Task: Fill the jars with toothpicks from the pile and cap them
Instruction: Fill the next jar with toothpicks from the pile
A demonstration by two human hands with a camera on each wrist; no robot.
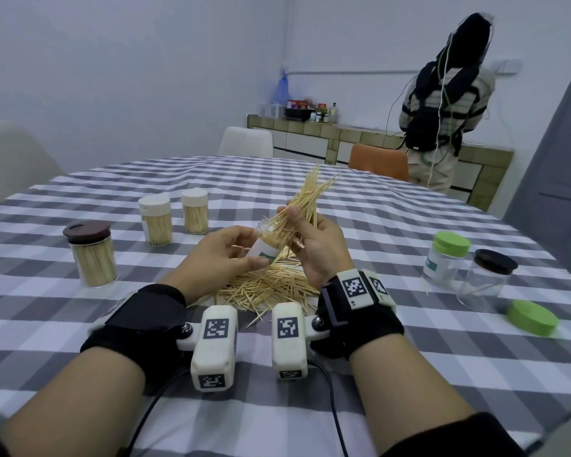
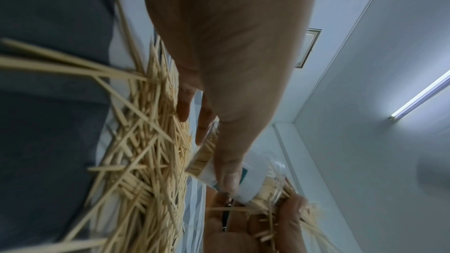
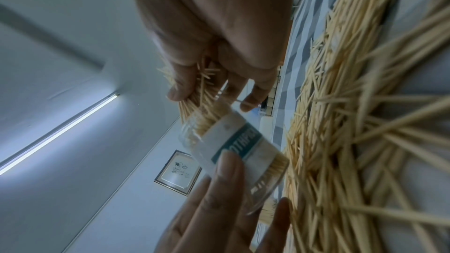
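Nearest the body, the pile of toothpicks (image 1: 271,288) lies loose on the checked tablecloth (image 1: 393,374), and just above it the two hands work close together. The left hand (image 1: 225,255) curls its fingers round a clear labelled jar (image 1: 264,245), holding it tilted with the mouth turned up and toward the other hand; the right wrist view shows it already part-filled. The right hand (image 1: 314,242) pinches a splayed bundle of toothpicks (image 1: 305,199) and feeds its lower ends into that mouth. To do this well, I judge the bundle should be squared up first so the sticks run parallel, since several fan out wide at the top and may catch on the rim or spill back onto the pile. Keeping the jar tilted and easing the grip a little at a time should let the sticks slide down along the wall; a light shake would settle them. Off to the right wait a loose green lid (image 1: 532,317), a green-capped jar (image 1: 445,258) and a dark-capped jar (image 1: 485,278), both nearly empty. Farther left stand three filled, capped jars (image 1: 155,222).
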